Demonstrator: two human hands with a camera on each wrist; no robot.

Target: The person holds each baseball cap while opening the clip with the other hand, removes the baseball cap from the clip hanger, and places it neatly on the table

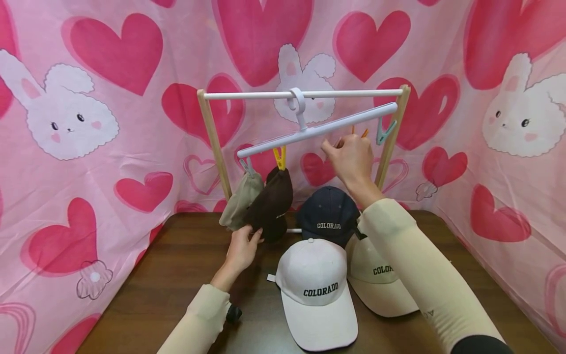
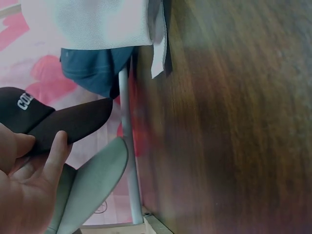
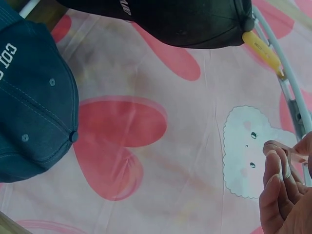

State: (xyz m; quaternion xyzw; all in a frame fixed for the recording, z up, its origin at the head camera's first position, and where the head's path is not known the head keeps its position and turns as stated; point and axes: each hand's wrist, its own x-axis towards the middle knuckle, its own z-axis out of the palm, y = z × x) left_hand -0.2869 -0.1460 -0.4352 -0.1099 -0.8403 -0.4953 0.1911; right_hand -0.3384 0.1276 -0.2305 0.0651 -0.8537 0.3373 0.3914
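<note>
My left hand grips the brim of a dark brown cap, with the thumb on one side in the left wrist view. That cap hangs from a yellow clip on a tilted white hanger. Beside it, a beige cap hangs from a grey clip. Below the hanger's raised half is my right hand, fingers bent and thumb near the index fingertip. An orange clip shows partly behind its knuckles; whether the fingers hold it is hidden.
The hanger hooks over a white rail on wooden posts. A teal clip hangs at its right end. On the brown table are a white cap, a navy cap and a cream cap, partly behind the right sleeve.
</note>
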